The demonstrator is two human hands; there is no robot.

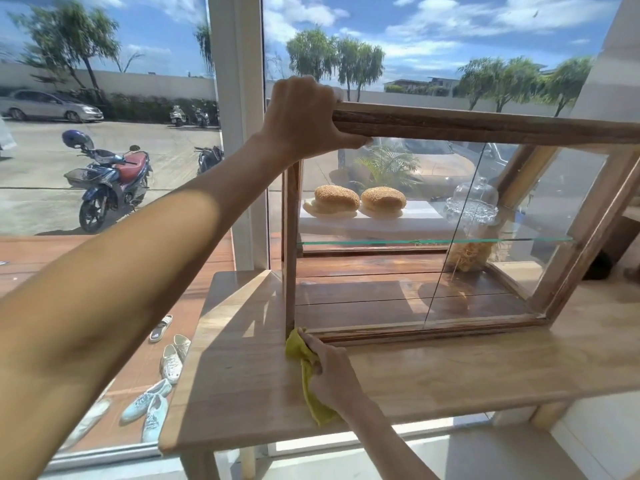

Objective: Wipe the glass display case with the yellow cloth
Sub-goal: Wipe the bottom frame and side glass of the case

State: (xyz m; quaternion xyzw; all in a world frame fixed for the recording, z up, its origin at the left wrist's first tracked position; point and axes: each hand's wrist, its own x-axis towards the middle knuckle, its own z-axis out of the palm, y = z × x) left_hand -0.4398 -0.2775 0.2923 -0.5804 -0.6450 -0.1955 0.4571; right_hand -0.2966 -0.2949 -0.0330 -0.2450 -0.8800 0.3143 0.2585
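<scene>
The glass display case (485, 124) has a dark wooden frame and stands on a light wooden table (450, 372). My left hand (304, 119) grips the case's top left corner, thumb under the front rail. My right hand (329, 368) holds the yellow cloth (306, 379) against the bottom left corner of the case, where the front frame meets the tabletop. Part of the cloth hangs down past my wrist. Inside the case, two sesame buns (360, 200) lie on a white board, beside a glass dome (472, 200).
Large windows stand behind the case, with a white post (239, 133) between them. Outside are a parked motorbike (110, 183) and a car. Several shoes (156, 386) lie on the deck beyond the glass, left of the table. The table's front edge is close to me.
</scene>
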